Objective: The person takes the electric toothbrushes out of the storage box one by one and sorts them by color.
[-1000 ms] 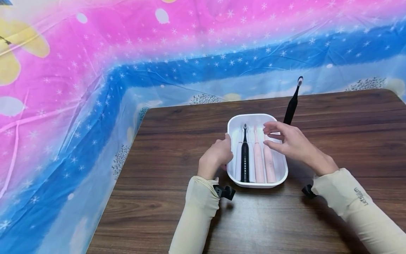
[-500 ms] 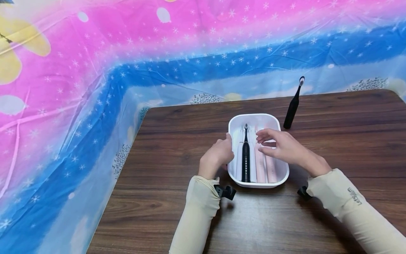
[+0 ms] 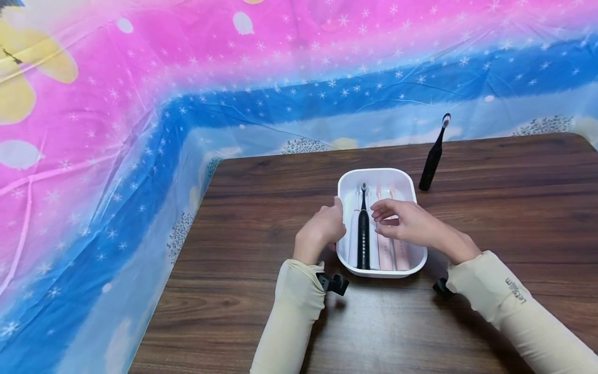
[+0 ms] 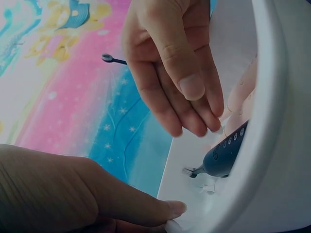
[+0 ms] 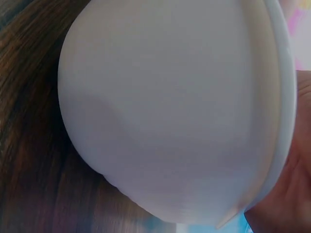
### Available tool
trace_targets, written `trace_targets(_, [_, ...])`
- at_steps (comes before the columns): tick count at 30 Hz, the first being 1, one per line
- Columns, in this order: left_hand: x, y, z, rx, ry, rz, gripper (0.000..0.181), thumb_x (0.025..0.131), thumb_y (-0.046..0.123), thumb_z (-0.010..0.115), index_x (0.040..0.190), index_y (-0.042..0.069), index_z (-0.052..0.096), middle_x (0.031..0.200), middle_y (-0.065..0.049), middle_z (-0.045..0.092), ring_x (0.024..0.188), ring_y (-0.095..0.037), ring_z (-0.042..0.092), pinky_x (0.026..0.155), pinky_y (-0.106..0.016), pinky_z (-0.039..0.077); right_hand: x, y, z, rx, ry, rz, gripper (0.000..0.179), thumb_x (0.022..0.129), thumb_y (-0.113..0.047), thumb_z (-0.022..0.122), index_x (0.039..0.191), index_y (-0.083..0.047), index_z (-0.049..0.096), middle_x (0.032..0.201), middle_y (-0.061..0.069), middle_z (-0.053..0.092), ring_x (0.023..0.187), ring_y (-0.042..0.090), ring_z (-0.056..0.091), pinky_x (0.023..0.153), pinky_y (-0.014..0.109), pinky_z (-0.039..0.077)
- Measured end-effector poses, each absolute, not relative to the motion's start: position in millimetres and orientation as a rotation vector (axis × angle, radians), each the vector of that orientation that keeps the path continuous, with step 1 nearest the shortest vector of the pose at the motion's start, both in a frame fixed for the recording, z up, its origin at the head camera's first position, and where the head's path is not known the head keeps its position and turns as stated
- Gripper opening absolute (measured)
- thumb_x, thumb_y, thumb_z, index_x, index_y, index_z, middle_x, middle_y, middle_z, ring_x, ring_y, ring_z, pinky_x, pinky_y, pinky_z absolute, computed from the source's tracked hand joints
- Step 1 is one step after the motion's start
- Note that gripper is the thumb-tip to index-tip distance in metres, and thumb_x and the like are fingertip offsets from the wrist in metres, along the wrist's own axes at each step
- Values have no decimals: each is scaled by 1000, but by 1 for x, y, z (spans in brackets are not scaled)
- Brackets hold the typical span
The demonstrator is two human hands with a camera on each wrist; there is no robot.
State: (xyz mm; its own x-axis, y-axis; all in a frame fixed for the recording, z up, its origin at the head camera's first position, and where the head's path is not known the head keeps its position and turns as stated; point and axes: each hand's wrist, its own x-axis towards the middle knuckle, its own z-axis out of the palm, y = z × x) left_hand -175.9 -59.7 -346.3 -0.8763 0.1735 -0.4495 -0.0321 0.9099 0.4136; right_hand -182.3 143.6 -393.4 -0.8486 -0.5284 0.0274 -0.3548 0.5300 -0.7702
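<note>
A white plastic bin (image 3: 379,274) sits on the table, with electric toothbrushes lying side by side in it. On top is a black toothbrush (image 3: 363,239); white toothbrushes (image 3: 352,244) lie by it and pink toothbrushes (image 3: 385,255) to its right. My left hand (image 3: 321,229) grips the bin's left side, its thumb at the rim in the left wrist view. Over the bin hovers my right hand (image 3: 411,222), fingers loosely bent and holding nothing, covering part of the pink toothbrushes. The bin's outer wall (image 5: 165,97) fills most of the right wrist view.
Another black toothbrush (image 3: 431,167) stands upright on the wooden table (image 3: 252,218), behind and right of the bin. A patterned pink and blue cloth (image 3: 261,109) hangs beyond the table's far and left edges.
My right hand has moved left and slightly nearer over the bin, away from the standing black toothbrush, now fully visible. The left hand keeps its grip on the bin.
</note>
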Motion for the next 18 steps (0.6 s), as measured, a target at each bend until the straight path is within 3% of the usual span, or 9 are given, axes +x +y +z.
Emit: trace_targets(18, [-176,-60,-348,103,2582,589,70,97,9,47,155,8,7,115,-18,58,66,-23,66,49,-27,49,-183,133,-393,-687,2563,-1166,38,88,-4,62,123,9,54,110,18,66,103,30,64,91,43,51])
